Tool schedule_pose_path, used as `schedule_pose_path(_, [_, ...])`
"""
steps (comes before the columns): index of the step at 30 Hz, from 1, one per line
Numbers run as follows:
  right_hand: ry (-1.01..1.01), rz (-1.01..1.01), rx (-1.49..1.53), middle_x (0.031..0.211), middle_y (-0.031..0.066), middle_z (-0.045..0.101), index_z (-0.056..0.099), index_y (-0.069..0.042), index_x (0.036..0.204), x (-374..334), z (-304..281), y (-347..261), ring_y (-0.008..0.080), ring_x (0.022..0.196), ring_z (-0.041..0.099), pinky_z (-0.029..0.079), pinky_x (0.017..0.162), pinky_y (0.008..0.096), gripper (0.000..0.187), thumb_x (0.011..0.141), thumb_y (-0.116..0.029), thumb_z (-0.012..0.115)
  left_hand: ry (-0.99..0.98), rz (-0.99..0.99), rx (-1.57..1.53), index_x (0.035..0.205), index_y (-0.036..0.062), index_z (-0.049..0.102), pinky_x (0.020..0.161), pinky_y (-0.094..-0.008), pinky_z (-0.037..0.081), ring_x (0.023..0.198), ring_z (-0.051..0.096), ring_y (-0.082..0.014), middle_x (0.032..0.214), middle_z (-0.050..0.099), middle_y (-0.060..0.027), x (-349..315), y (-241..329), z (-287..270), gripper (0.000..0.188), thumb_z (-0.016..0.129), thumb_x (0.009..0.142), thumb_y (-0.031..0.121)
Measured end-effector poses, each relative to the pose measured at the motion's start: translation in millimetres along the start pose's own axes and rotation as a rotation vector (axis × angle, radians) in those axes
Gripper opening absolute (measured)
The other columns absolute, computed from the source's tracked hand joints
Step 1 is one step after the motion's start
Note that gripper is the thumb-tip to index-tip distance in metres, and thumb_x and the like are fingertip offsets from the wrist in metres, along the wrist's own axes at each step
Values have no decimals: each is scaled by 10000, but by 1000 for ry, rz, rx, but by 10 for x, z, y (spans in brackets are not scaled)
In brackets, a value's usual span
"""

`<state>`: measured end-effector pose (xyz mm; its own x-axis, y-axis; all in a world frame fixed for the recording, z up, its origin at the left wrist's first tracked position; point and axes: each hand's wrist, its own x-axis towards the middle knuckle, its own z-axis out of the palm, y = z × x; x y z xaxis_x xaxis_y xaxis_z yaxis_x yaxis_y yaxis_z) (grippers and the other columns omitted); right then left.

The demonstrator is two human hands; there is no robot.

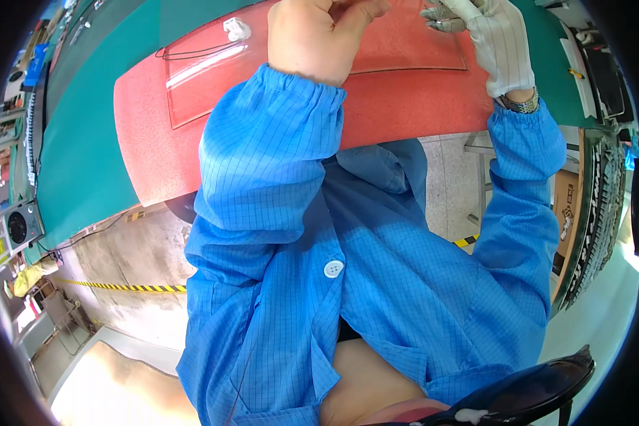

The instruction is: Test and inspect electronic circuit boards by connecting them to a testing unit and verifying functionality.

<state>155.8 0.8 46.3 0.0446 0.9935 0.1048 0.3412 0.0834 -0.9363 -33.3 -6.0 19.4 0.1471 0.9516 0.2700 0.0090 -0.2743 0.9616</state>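
A clear, glass-like sheet (397, 53) with dark edges and a bright streak of reflection lies flat on a red mat (426, 106). Over it is my bare left hand (319, 35), thumb bent inward and fingers drawn together; the top edge of the picture cuts it off. To its right, my right hand (493, 42) wears a white striped glove with greyish fingertips, its fingers curled toward the left hand. Whatever either hand pinches is too small or out of the picture. A small crumpled white piece (236, 29) sits at the sheet's left part, near a thin dark cord (192, 55).
The mat covers a green tabletop (78, 153) that curves round on the left. A silver box with a round dark speaker (18, 226) stands at the left edge. On the right are a cardboard box (564, 206) and a metal stool (481, 153).
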Motion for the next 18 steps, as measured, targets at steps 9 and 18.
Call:
schedule_pose_path(9, [157, -115, 204, 867, 84, 652, 610, 33, 970, -104, 19, 105, 139, 751, 640, 529, 685, 256, 165, 834, -60, 620, 4, 65, 22, 1002, -42, 632, 737, -226, 510, 819, 637, -124, 887, 664, -82, -5, -16, 16, 219, 535, 823, -122])
schedule_pose_path(18, [47, -288, 326, 1047, 122, 629, 504, 1, 1167, -152, 96, 242, 196, 934, 625, 525, 799, 300, 540, 670, 124, 677, 39, -22, 152, 1165, 16, 537, 671, -220, 496, 734, 616, -118, 878, 638, -70, -66, -27, 73, 358, 549, 822, -89])
